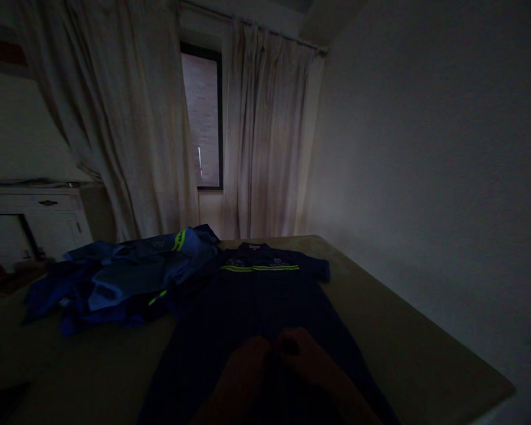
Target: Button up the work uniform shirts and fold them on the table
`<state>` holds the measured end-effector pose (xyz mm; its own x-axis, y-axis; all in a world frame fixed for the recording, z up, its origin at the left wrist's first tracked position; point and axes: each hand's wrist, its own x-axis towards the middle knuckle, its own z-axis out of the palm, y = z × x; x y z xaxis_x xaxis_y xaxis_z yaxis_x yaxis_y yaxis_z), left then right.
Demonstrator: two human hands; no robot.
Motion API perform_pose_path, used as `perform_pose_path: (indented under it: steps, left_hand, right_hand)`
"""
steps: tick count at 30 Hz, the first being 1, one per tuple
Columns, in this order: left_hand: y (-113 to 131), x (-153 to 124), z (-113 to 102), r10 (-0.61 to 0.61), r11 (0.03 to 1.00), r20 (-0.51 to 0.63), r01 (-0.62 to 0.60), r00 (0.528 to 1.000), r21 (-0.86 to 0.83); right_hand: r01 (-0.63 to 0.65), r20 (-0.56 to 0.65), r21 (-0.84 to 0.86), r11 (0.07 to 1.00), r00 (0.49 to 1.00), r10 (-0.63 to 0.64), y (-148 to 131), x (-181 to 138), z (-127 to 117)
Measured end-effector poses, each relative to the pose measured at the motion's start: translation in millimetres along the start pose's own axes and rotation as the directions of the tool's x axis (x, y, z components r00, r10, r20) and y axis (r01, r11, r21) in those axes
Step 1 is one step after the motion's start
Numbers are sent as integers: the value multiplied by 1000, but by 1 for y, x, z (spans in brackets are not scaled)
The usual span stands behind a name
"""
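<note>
A dark navy short-sleeved work shirt (287, 295) lies face up, its collar pointing away from me and two yellow-green stripes crossing the chest. Low on its front, near the centre line, my left hand (250, 357) and my right hand (298, 351) are close together. The fingers of both look curled in a pinch on the shirt's front edges. Deep shadow hides the fingertips, and any button between them cannot be made out. Left of the shirt is a crumpled heap of blue work clothes (137, 271) with bright yellow-green strips.
Everything lies on a broad tan-covered surface (407, 336), its right edge running beside a pale wall (425, 177). Long curtains (265, 130) hang around a narrow window (203, 118) at the back. A white cabinet (57, 206) stands at the far left. The room is dim.
</note>
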<state>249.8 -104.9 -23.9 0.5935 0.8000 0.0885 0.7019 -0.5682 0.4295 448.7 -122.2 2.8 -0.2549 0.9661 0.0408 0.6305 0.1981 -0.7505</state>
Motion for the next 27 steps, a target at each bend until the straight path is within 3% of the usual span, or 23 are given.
perform_pose_path:
  steps: [4,14,19,27]
  left_hand:
    - [-5,2,8,-6,998,20,8,1000,-61]
    - [0,-7,2,-41,950,-111,4,993,-314]
    - [-4,-1,-5,-53,889,-55,22,997,-458]
    - [1,-1,0,-147,920,-91,103,985,-378]
  right_hand:
    - [27,-4,-26,999,1000,-27,7,1,2]
    - [83,15,-30,996,996,-83,5,1,8]
    - [101,43,-89,991,994,-98,2,1,8]
    - [103,56,-127,987,994,-96,7,4,13]
